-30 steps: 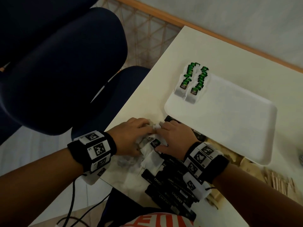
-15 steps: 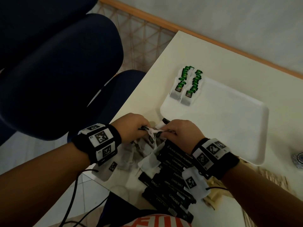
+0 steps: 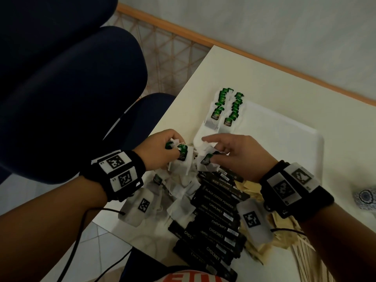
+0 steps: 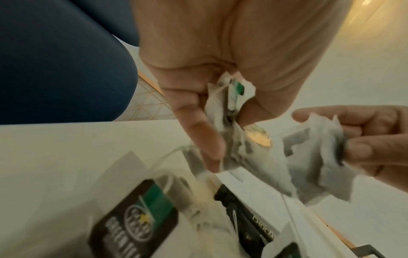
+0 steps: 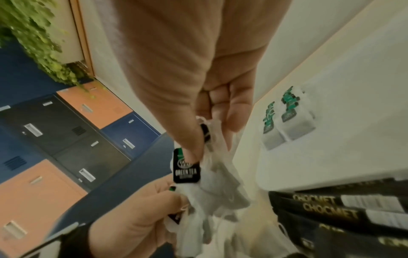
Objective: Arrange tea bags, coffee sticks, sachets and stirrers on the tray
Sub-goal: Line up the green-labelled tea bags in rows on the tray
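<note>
My left hand point(image 3: 162, 151) pinches a bunch of white tea bags point(image 3: 183, 157) with green tags, held just above the table's near left corner; in the left wrist view the same tea bags point(image 4: 232, 108) sit between its thumb and fingers. My right hand point(image 3: 230, 153) pinches another tea bag point(image 3: 207, 161) by its tag point(image 5: 186, 169). Both hands hover over a loose pile of tea bags point(image 3: 179, 192). Two neat rows of tea bags point(image 3: 225, 110) lie on the white tray's point(image 3: 284, 151) far left corner. Black coffee sticks point(image 3: 215, 218) lie fanned out below my right wrist.
Tan sachets point(image 3: 252, 188) and wooden stirrers point(image 3: 305, 255) lie under and right of my right forearm. A patterned round object point(image 3: 366, 198) sits at the table's right edge. Dark blue chairs point(image 3: 67, 88) stand left of the table point(image 3: 234, 68).
Both hands have lifted off the pile, each raising tea bags, and have drawn slightly apart. The view has shifted, so the tray sits lower and farther right.
</note>
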The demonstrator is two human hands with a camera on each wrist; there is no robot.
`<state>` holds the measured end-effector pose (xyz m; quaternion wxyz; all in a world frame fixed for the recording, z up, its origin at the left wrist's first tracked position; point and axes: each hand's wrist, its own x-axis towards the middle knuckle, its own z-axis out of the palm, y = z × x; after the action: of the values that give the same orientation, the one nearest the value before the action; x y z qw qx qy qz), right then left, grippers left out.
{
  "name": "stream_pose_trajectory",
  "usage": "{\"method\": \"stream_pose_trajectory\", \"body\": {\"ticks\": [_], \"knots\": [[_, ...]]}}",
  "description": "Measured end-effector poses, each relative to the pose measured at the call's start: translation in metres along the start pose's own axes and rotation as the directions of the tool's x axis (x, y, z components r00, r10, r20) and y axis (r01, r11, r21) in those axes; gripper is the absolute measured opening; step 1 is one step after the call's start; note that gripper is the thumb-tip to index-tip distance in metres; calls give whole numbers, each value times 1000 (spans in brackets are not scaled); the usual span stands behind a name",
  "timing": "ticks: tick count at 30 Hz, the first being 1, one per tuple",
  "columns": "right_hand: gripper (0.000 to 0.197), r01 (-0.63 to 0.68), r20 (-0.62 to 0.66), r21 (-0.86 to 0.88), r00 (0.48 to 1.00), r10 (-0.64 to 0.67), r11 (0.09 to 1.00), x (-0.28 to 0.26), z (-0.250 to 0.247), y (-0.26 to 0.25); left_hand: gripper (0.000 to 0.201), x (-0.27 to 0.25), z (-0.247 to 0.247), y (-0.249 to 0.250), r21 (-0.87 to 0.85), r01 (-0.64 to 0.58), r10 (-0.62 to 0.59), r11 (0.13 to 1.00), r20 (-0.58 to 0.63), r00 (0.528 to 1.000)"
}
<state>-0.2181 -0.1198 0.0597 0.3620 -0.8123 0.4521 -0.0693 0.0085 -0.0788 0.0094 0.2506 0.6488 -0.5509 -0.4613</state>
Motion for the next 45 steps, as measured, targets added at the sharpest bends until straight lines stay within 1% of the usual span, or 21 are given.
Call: {"method": "stream_pose_trajectory", "body": {"ticks": [1,3,5,6,8,10,13,15,17,20,22,24,27,30,32,34,36,38,39,43,45], "knots": [[35,-5,33,32,999,4,999,-1,-1,-3,25,2,1,2,-20,-5,5,1000,-1,1000],[26,-12,95,162,995,-3,987,-2,-1,-11,35,4,4,10,-94,3,-2,996,9,1000],[21,-23,129,283,992,-15,959,-1,3,-16,34,3,8,17,-178,42,-34,983,45,998],[19,-33,119,320,993,-6,947,2,5,-17,31,4,11,19,-214,57,-41,975,78,996],[16,-46,40,326,999,34,944,9,10,-14,24,3,15,23,-291,81,-38,953,150,988],[14,-65,-36,326,996,81,943,15,13,-8,24,5,18,25,-384,134,-62,914,195,979],[15,-75,-91,368,989,117,927,20,17,-5,23,6,19,28,-495,219,-106,841,247,963],[16,-81,-119,410,983,141,909,22,20,-3,23,8,20,26,-526,206,-64,825,275,959],[16,-92,-136,440,976,168,893,24,23,-2,31,10,21,24,-539,177,-21,823,283,959],[11,-113,-120,486,974,194,867,26,21,1,23,15,24,22,-505,123,11,855,254,967],[11,-113,-74,521,981,177,846,25,16,2,20,19,23,21,-451,96,10,887,226,974],[15,-120,-47,551,984,174,826,24,11,5,21,21,22,18,-425,94,2,900,221,975],[15,-145,-49,569,977,209,809,23,5,9,27,22,21,17,-400,98,1,911,238,971],[5,-132,-88,502,975,203,855,23,7,10,30,23,22,16,-377,92,7,922,253,967],[6,-132,-87,417,979,184,900,23,10,9,27,24,23,18,-362,82,14,929,254,967],[7,-133,-100,354,979,179,926,23,10,8,27,25,24,20,-353,79,13,932,251,968],[7,-127,-152,384,968,198,915,24,6,11,29,25,23,19,-340,80,7,937,247,969],[10,-110,-193,469,955,224,876,25,1,13,31,25,22,17,-346,86,3,934,250,968],[12,-107,-188,491,956,225,865,25,-1,14,32,25,21,16,-351,90,0,932,249,969],[34,-128,-118,412,974,192,902,24,5,11,32,25,20,16,-364,86,7,927,246,969],[34,-127,-138,392,971,194,911,25,8,9,37,25,19,17,-381,84,14,921,249,969]]}}
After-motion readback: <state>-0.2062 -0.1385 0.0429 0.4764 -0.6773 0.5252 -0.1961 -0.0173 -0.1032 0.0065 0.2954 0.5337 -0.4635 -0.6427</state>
